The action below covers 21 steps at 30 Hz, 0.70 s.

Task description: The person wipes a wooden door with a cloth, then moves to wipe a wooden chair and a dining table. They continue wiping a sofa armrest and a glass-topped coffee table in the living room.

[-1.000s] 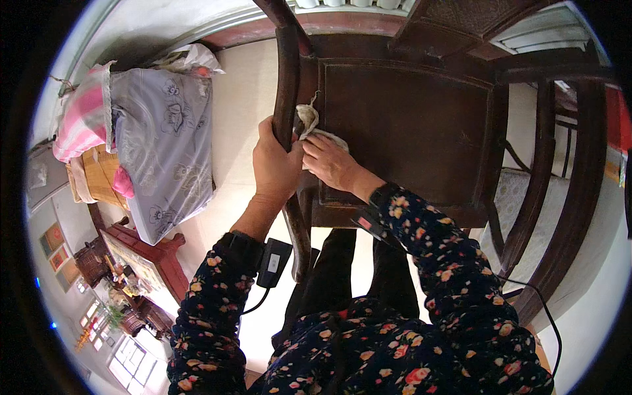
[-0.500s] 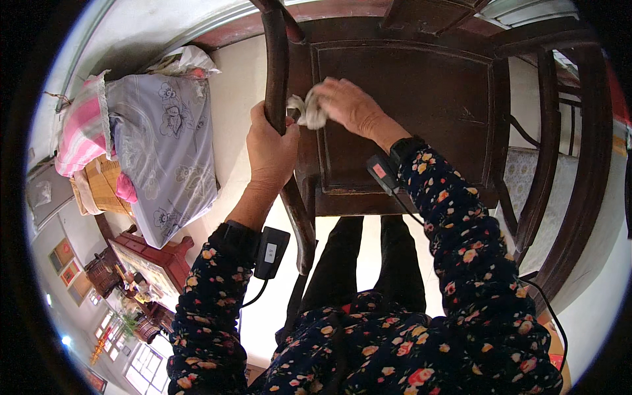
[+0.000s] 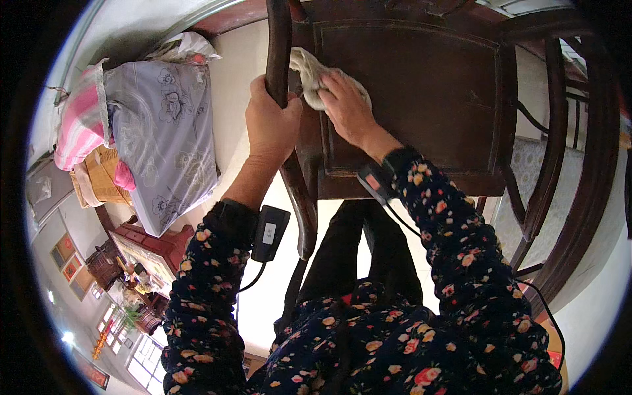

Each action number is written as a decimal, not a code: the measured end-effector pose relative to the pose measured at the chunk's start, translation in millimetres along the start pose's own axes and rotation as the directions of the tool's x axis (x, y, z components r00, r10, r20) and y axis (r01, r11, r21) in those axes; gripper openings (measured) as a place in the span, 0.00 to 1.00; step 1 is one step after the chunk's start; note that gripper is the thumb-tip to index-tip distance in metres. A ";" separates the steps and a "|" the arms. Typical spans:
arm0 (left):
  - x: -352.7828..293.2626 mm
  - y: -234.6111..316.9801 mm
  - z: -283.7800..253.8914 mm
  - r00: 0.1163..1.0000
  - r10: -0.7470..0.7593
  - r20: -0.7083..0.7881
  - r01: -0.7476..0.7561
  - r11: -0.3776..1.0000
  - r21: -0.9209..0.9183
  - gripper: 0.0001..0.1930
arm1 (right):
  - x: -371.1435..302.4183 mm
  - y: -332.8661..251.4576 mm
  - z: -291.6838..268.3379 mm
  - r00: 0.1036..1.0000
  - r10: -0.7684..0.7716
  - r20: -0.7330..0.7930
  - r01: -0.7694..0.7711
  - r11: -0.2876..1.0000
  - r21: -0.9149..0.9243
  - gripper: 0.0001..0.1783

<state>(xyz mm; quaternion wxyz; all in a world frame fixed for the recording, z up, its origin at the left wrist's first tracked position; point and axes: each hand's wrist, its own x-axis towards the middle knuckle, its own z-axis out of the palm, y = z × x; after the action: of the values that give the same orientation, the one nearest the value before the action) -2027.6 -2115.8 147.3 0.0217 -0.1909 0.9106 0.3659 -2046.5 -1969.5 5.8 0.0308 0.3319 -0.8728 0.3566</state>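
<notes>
A dark brown wooden armchair (image 3: 421,112) with a framed panel seat stands in front of me. My left hand (image 3: 271,122) is wrapped round its left armrest (image 3: 279,46). Over the left part of the seat, my right hand (image 3: 349,108) presses a pale, crumpled cloth (image 3: 315,74) against the wood. The cloth spreads out beyond the fingertips toward the armrest and shows again under the right side of the hand. Part of it is hidden beneath the palm.
At the left is a table-like block under a grey flowered cover (image 3: 164,131), with pink striped fabric (image 3: 82,122) beside it. Farther off stands a reddish wooden table (image 3: 155,247). The chair's curved right armrest (image 3: 553,151) rises on the right. Cables hang from both wrist devices.
My right hand has moved a little right on the seat and now lies flatter over the cloth, which is more spread out. My left hand still grips the armrest.
</notes>
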 end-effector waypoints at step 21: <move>14.5 -5.6 5.6 0.998 0.043 -0.053 -0.033 0.983 0.179 0.20 | -188.2 -80.8 -7.7 0.976 0.061 0.209 -0.108 0.970 0.220 0.15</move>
<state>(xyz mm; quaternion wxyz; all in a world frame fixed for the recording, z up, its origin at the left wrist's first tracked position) -2039.6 -2120.5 137.0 0.0056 -0.1810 0.9434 0.2779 -1852.9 -1902.1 5.4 -0.1113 0.3300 -0.8376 0.4209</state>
